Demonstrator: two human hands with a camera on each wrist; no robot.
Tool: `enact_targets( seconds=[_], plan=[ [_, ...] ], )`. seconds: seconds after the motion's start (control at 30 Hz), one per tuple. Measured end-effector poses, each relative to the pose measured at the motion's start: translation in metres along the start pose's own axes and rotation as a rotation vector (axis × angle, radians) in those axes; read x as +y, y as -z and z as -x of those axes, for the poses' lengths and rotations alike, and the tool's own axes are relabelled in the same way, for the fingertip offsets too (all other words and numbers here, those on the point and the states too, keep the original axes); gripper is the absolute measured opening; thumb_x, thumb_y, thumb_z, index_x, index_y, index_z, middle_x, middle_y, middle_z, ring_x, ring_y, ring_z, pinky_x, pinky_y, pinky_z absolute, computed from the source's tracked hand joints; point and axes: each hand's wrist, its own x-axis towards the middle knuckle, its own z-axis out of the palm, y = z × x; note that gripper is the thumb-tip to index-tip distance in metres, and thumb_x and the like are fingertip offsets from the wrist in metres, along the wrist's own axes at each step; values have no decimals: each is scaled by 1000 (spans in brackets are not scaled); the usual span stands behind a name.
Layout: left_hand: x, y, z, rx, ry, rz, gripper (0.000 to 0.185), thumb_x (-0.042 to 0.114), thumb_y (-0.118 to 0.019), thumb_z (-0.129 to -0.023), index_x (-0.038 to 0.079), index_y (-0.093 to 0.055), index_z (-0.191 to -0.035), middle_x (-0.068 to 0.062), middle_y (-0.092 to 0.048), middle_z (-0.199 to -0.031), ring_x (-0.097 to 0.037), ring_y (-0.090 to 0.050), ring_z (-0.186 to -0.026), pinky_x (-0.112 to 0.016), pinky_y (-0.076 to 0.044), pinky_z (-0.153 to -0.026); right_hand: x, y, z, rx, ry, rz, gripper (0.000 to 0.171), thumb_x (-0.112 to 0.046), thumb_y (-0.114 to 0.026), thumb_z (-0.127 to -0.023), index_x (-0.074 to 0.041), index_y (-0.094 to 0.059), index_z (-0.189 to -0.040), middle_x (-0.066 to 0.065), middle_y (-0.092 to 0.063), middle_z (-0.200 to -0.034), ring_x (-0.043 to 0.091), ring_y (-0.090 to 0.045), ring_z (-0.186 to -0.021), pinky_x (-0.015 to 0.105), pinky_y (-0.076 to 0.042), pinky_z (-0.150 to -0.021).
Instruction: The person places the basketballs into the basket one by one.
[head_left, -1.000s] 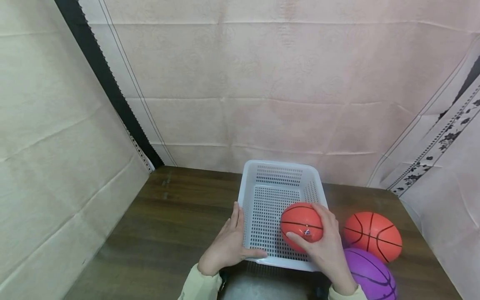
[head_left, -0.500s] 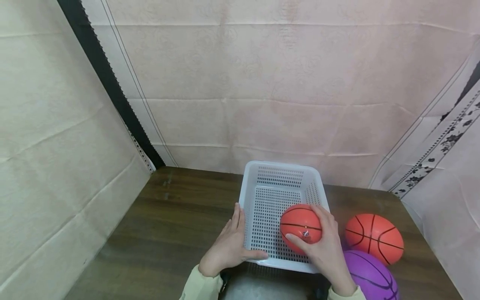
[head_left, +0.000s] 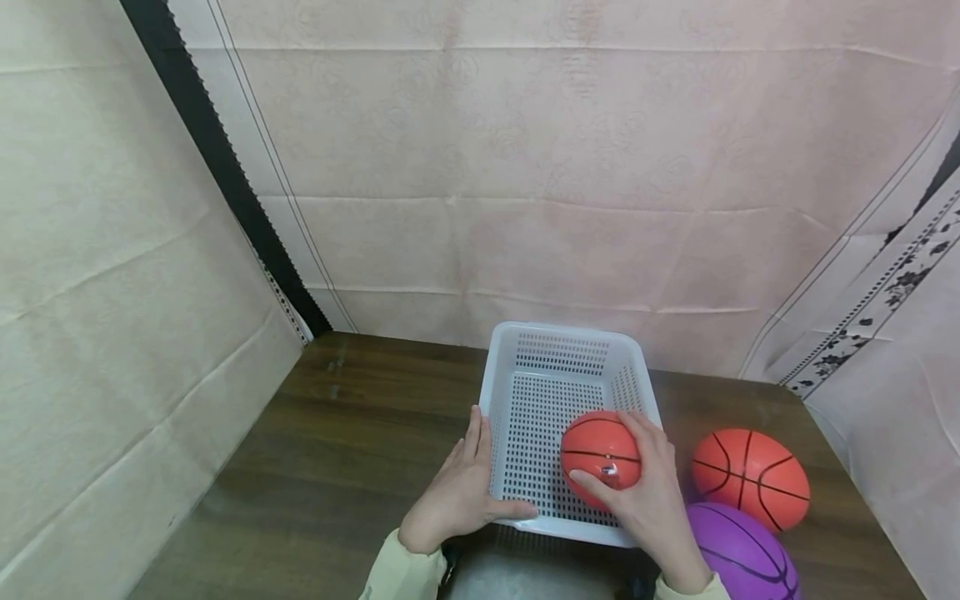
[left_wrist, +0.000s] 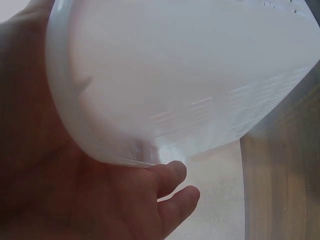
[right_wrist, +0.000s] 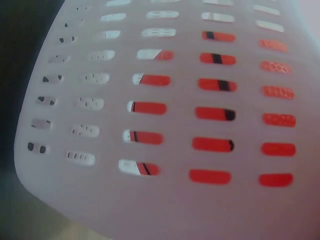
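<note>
A white perforated plastic basket (head_left: 558, 337) stands on the dark wooden table (head_left: 345, 442). My right hand (head_left: 645, 492) grips a small orange ball (head_left: 597, 450) with black lines, low inside the basket at its right near corner. My left hand (head_left: 457, 492) holds the basket's near left corner, palm against the outer wall and thumb along the front rim. The left wrist view shows that hand (left_wrist: 75, 200) against the white basket wall (left_wrist: 175, 80). In the right wrist view the orange ball (right_wrist: 212, 112) shows through the slots of the basket wall (right_wrist: 100, 200).
A second orange ball (head_left: 750, 477) and a purple ball (head_left: 738, 554) lie on the table right of the basket. Cloth-covered walls close in the table at the back, left and right. Bare wood lies left of the basket.
The right hand has lowered the orange ball slightly deeper into the basket. The left hand has stayed on the basket's corner.
</note>
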Motion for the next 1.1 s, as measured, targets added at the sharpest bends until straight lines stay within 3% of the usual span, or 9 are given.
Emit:
enact_targets(
  seconds=[0.37,0.73,1.1],
  plan=[
    [0,1,-1,13,1,-4,133,66,-74,-62,5,5,-150,-9,15,-156,-38,-13,-139,-59,-16,-106,2,-2,-1,12,47,38,101,-62,-80,-58,-26,-39,-142,6,-33,-142,30,-31,-121,58,-45,-78],
    [1,1,0,11,1,-15,132,66,-73,-63,2,1,-150,-9,15,-156,-38,-13,-139,-58,-17,-106,2,-4,-1,-14,35,91,101,-67,-78,-56,-28,-40,-141,6,-33,-143,31,-31,-122,61,-43,-78],
    [-1,0,1,1,4,-34,134,72,-70,-61,4,5,-150,-8,17,-156,-37,-11,-139,-57,-17,-107,0,-6,0,-24,60,164,102,-62,-82,-55,-23,-42,-141,7,-34,-141,33,-32,-122,62,-40,-80]
  ],
)
